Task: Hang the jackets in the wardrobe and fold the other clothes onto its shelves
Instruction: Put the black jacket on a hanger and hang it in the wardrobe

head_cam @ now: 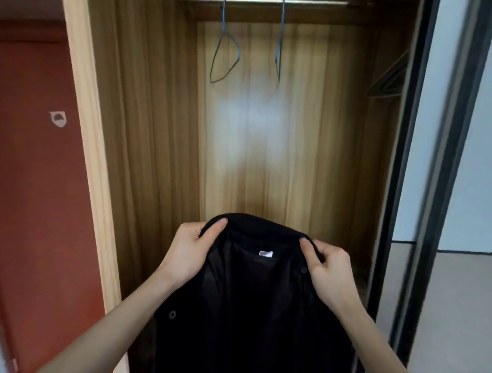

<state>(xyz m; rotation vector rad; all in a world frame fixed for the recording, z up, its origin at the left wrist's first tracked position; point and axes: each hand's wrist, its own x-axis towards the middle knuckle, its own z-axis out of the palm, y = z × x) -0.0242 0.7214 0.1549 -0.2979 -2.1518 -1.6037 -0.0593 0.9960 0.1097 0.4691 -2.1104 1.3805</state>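
I stand in front of the open wardrobe point(149, 133) and I hold a black jacket point(253, 306) by its collar. My left hand point(190, 251) pinches the left end of the collar, thumb on top and fingers behind the cloth. My right hand point(328, 269) pinches the right end in the same way. The jacket hangs down from my hands with its long axis vertical and the lining with a white label point(265, 253) turned to me. It is low, before the bottom of the wardrobe. Two thin hangers point(225, 61) hang on the rail point(287, 2) at the top edge, straight above the jacket and well apart from it. The left hanger is closer to my left hand, I think. So the next move must go upward.
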